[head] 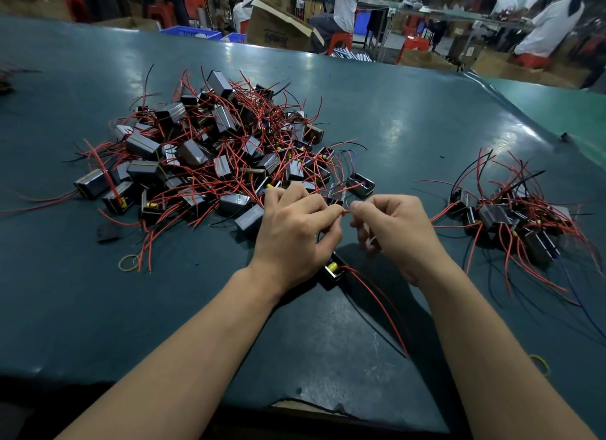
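Observation:
My left hand (pixel 295 229) and my right hand (pixel 393 233) meet above the green table (pixel 410 111), fingers curled. Both pinch the end of a thin red wire (pixel 346 212) between their fingertips. Under my left wrist lies a small black box part (pixel 333 272) with a yellow component; its red and black leads (pixel 380 308) trail toward me. A big heap of the same black boxes with red wires (pixel 210 157) spreads across the table's left centre, just beyond my left hand. A smaller heap (pixel 515 216) lies to the right of my right hand.
A yellow rubber band (pixel 128 263) lies left of my left arm, another (pixel 541 362) near the right edge. A flat black piece (pixel 108 233) sits by the big heap. Beyond the table are cardboard boxes (pixel 278 26), blue crates, red stools and seated people in white.

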Tool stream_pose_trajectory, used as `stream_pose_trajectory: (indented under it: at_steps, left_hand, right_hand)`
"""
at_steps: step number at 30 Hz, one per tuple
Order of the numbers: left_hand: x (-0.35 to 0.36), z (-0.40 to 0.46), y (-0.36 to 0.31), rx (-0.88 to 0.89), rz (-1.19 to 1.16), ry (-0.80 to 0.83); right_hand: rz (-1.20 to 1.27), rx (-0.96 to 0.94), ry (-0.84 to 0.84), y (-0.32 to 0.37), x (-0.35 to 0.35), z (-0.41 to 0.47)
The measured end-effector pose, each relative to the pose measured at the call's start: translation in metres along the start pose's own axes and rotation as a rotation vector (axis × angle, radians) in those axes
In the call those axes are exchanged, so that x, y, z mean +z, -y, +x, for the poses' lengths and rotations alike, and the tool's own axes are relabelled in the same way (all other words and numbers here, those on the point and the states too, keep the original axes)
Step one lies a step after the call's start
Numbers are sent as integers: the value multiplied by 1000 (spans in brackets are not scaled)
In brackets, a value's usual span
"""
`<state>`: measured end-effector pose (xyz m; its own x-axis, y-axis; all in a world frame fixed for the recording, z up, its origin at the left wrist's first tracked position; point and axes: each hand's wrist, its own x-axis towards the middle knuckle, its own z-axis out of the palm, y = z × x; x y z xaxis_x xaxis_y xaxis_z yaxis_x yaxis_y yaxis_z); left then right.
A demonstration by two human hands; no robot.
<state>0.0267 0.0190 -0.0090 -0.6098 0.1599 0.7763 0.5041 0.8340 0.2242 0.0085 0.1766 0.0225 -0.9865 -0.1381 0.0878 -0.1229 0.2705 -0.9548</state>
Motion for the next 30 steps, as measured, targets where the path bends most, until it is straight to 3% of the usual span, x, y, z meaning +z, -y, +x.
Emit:
stream_pose_trajectory:
  at_steps: [3,6,8,10,13,18,23,25,28,30]
  left_hand:
    - [2,-1,-1,23,14,4]
    - [2,0,0,-19,6,17]
    - [2,-1,0,-34,6,19]
    - [2,-1,0,-30,2,18]
    - [2,-1,0,-18,-1,11]
    - [1,-1,0,-26,16,22]
    - [0,-1,1,-10,15,32]
    - [1,-1,1,5,16,8]
    - [1,0,0,54,29,-24]
    - [0,1,-2,23,-34,-35]
  right_hand:
    - [125,163,-44,0,6,0]
    - [-258,-203,-118,-4,1,0]
    - [-336,-434,-40,-4,-6,0]
    - [-336,-513,99,-6,-13,2]
    - [-447,-527,111,-9,-13,4]
    - [-420,-388,96,-11,-17,7]
    - [-424,-382,110,-6,-11,2]
    - [-317,-258,94,-1,-2,0]
    - [238,291,106,6,7,1]
    - [374,434,92,8,4,3]
